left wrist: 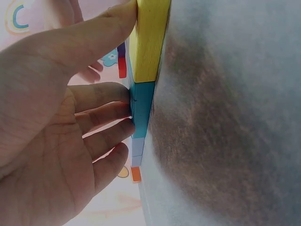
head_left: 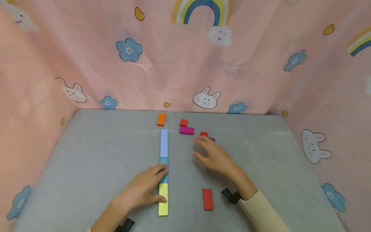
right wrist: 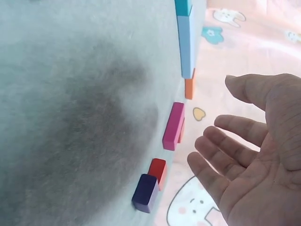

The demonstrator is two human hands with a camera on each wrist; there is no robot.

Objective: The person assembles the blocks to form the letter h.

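Observation:
A straight row of blocks runs away from the person: a yellow block (head_left: 163, 209) nearest, teal blocks (left wrist: 143, 110), then light blue blocks (head_left: 164, 141). My left hand (head_left: 142, 187) lies over the row from the left, its thumb on the yellow part and its fingertips on the teal part, fingers loosely bent. To the right, my right hand (head_left: 215, 156) hovers above the table with thumb and fingers spread and nothing between them. Just past its fingers are a red block (right wrist: 158, 170) and a dark purple block (right wrist: 145, 192), both partly hidden by the hand in the head view.
Beyond the row's far end lies an orange block (head_left: 161, 119). A magenta block (head_left: 186, 130) sits in front of a small red block (head_left: 184, 122). Another red block (head_left: 207, 199) rests near the right forearm. A pink printed curtain (head_left: 162, 74) borders the grey table (head_left: 101, 154).

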